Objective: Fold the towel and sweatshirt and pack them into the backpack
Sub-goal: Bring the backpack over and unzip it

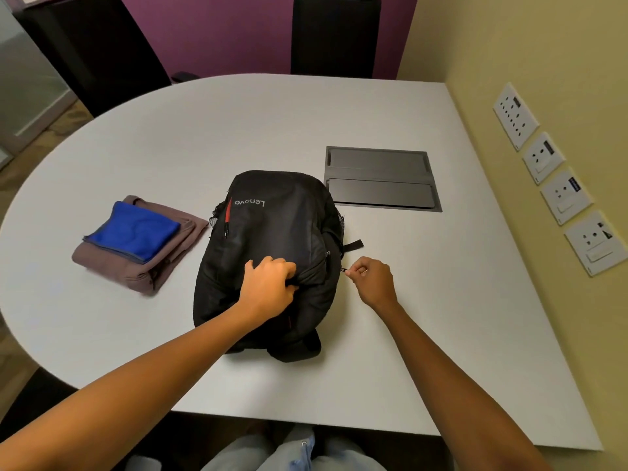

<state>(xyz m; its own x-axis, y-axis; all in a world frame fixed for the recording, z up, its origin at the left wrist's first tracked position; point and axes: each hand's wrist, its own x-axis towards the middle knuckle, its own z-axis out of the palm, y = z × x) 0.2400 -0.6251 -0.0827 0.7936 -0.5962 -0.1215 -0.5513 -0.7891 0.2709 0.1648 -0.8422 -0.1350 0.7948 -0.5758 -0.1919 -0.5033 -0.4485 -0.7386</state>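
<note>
On table (390, 321) centre: left hand (268, 287) grips backpack (275, 239) fabric, right hand (372, 278) pinches zipper pull (346, 271); folded towel (134, 232) atop sweatshirt (132, 266), left.

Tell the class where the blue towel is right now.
In the head view, the folded blue towel lies on top of the folded brown sweatshirt, on the white table left of the black backpack.

Even, soft indoor light, faint shadows, no glare, wide-angle bending at edges, slight overall blur

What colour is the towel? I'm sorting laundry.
Bright blue towel, seen from the head view.
</note>
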